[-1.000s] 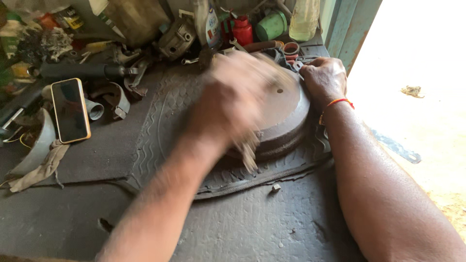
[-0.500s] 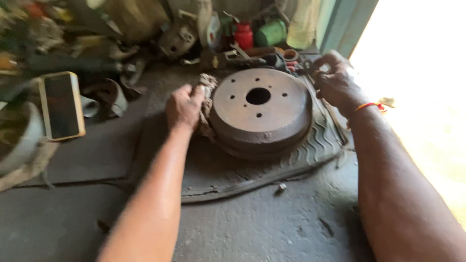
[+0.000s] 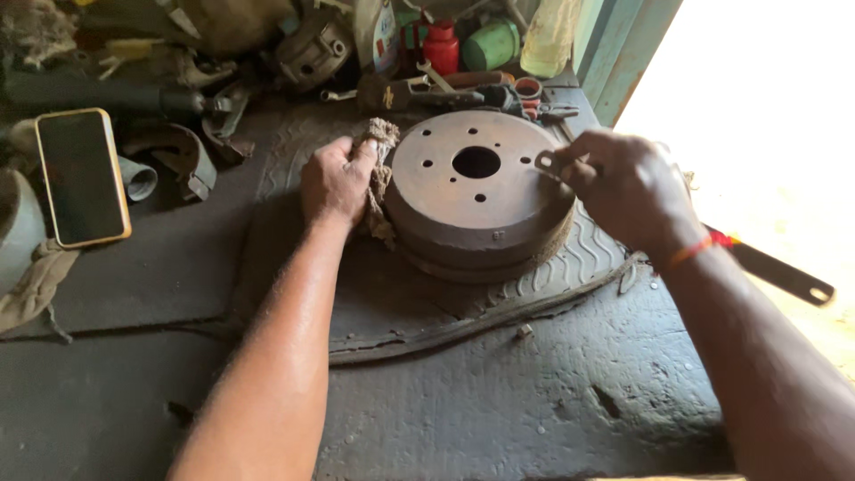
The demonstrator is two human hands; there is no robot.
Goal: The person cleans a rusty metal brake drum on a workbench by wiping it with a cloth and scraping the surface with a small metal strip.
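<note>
The left hand (image 3: 334, 183) is closed around a wad of frayed, dirty grey cloth (image 3: 380, 174) and presses it against the near-left wall of a round, rust-brown cast metal brake drum (image 3: 479, 191). The right hand (image 3: 628, 183) pinches a small flat grey metal piece with a hole in it (image 3: 545, 161) between thumb and fingertips, held just over the drum's right rim.

The drum lies flat between the two hands, face up, with a large centre hole ringed by smaller bolt holes. It rests on a dark ribbed rubber mat (image 3: 588, 258) on a worn grey workbench top (image 3: 499, 401). It looks heavy, rigid and dusty; the smooth side wall would likely slip in one hand, so the surest hold is probably two hands on opposite sides of the rim, or fingers hooked through the centre hole. The cloth is soft and limp and bunches freely.

Left of the cloth hand, well apart, a black smartphone in an orange case (image 3: 82, 176) lies screen up. Beyond the drum stand a red can (image 3: 443, 49) and a green container (image 3: 492, 44) among scattered metal parts.
</note>
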